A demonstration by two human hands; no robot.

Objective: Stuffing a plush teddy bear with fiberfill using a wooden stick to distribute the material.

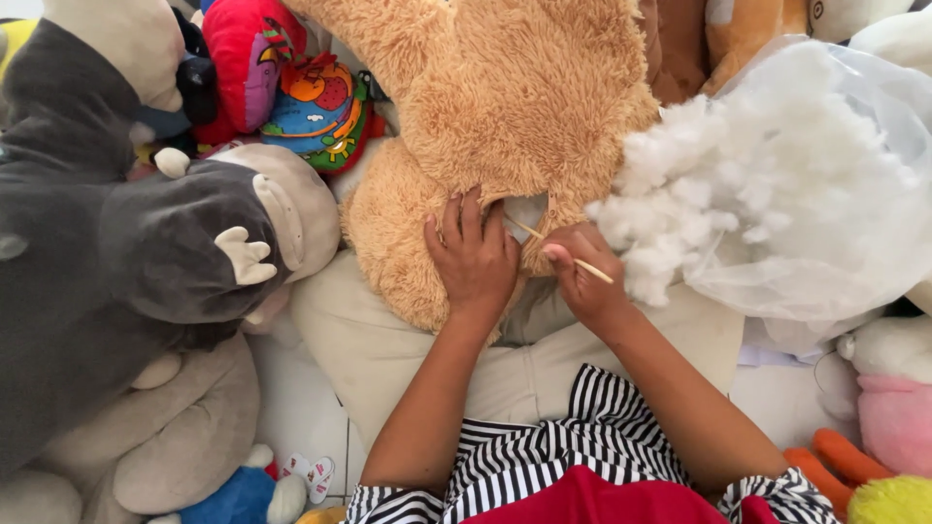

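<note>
A big tan plush bear (515, 87) lies across my lap. My left hand (473, 254) presses flat on its fur beside an open seam (529, 215) where white filling shows. My right hand (582, 272) pinches a thin wooden stick (592, 270) whose far end points into that seam. White fluffy stuffing (699, 204) spills from a clear plastic bag (854, 223) just right of my right hand.
A large grey plush animal (107, 243) with white claws fills the left. Colourful soft toys (291, 87) sit at the back left, a pink and white plush (888, 388) and orange and yellow ones (845, 466) at the right. White tiled floor (301, 408) shows below.
</note>
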